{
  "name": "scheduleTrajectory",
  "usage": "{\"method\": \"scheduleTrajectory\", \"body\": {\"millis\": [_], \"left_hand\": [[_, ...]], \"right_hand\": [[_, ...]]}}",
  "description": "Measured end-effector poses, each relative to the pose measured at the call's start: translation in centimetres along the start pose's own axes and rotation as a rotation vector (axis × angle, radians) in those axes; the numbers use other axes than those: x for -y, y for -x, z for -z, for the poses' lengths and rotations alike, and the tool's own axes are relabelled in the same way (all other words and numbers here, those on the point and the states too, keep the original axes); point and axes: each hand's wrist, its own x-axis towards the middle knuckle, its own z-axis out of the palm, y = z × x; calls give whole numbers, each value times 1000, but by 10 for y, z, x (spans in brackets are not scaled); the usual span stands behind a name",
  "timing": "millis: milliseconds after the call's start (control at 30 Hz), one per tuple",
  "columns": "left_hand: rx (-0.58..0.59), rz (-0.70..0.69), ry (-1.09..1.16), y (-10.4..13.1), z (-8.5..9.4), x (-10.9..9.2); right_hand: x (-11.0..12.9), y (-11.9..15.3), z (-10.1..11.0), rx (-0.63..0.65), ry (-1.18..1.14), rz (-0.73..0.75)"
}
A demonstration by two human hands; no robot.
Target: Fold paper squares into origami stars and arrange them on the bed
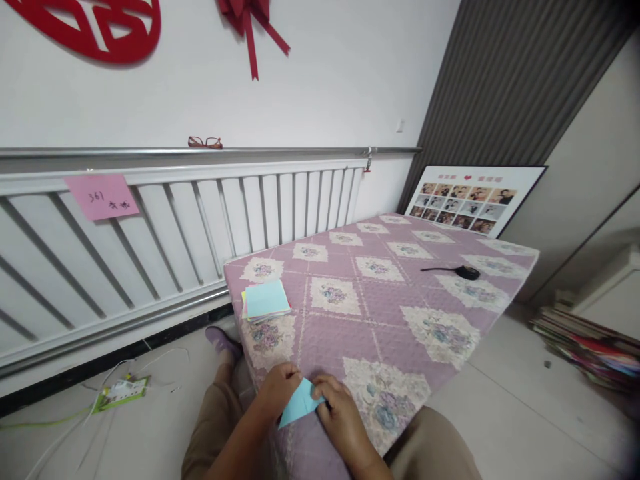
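A folded blue paper (pixel 301 404) lies between my hands over the near edge of the floral-covered table (pixel 320 347). My left hand (pixel 281 387) is closed on the paper's upper left side, with thumb and fingers pinched together. On the paper's right corner, my right hand (pixel 336 408) grips with bent fingers. The paper has slanted edges and a faint crease. Farther back on the left of the table sits a stack of square coloured papers (pixel 267 299), a light blue sheet on top.
A black long-handled object (pixel 467 272) lies on the table's right part. A photo board (pixel 470 200) leans at the far end. The white radiator (pixel 280 200) borders the table's far left side. Cables and a power strip (pixel 123 393) are on the floor at left.
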Motion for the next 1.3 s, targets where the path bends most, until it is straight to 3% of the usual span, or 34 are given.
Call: {"method": "scheduleTrajectory", "body": {"millis": [133, 300, 400, 733, 1100, 1300], "left_hand": [[-35, -4, 2, -1, 1, 3], [-74, -15, 12, 1, 1, 4], [-68, -51, 6, 5, -2, 0], [17, -153, -16, 16, -6, -24], [-38, -193, -112, 19, -9, -29], [-155, -501, -232, 25, -9, -26]], "right_hand": [[3, -1, 3, -36, -134, -51], [-1, -1, 15, -165, -418, -293], [-3, -2, 18, -241, -455, -368], [7, -5, 14, -59, -182, -204], [4, -2, 12, -112, -186, -197], [-3, 0, 10, -295, -162, -152]]}}
